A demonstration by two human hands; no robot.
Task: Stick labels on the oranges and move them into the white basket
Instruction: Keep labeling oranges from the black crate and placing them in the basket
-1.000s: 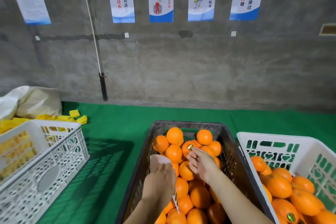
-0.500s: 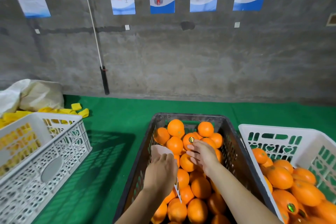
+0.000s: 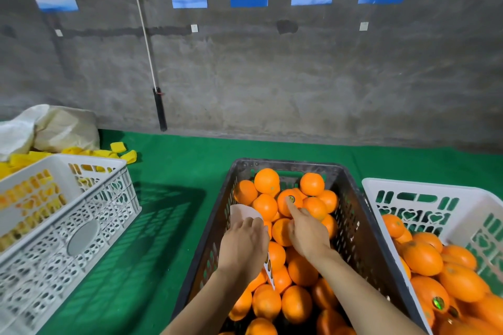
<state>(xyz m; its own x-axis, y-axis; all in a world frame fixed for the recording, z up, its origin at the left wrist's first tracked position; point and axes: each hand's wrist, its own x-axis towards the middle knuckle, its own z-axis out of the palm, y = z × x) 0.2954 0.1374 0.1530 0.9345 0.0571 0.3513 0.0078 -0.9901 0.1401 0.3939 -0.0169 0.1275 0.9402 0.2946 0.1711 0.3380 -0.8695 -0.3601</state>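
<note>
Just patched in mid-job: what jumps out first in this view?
The dark crate heaped with oranges, centre foreground. Over it, the right hand points a finger at a labelled orange while the left hand holds the label sheet. The white basket at right holds labelled fruit.

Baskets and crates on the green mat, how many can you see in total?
3. A white basket at the left holding yellow pieces, a dark crate of oranges in the middle, and a white basket of oranges at the right. Others may lie outside the frame.
</note>
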